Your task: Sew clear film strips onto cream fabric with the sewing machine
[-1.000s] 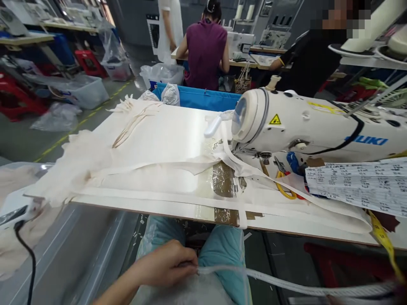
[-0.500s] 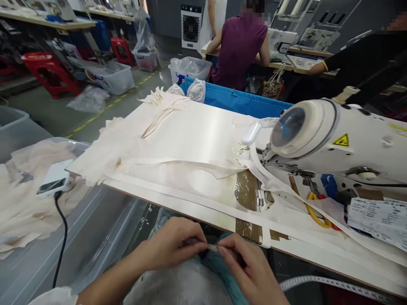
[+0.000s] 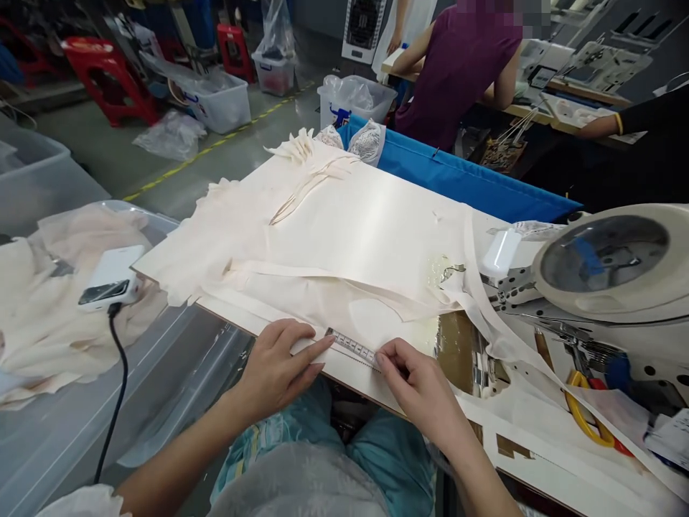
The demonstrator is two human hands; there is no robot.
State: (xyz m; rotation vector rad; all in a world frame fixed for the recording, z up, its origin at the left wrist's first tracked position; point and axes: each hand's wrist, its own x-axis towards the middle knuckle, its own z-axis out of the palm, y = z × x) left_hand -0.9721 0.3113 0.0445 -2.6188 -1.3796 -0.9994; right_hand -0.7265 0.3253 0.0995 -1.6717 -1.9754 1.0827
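Head camera, and I'm looking down at the near edge of the desk, a smooth, glossy cream board. A white measuring tape lies flat along that edge, a thin woven strip with fine black tick marks; the numbers are too small for me to read. My left hand rests palm down with its fingers stretched out and the forefinger tip pressing on the tape's left end. My right hand is closed in a pinch, thumb and forefinger gripping the tape further along. Under the tape runs a long cream fabric strip, soft and matte. More thin cream cut pieces spill over the desk's left edge.

To the right sits the white sewing machine, rounded, with a grey-blue domed end cap. Yellow-handled scissors lie below it. On the left, a white phone-like device on a black cable rests on crumpled fabric in a clear plastic bin. Behind the desk there's a blue cloth bin and a person in a purple top.
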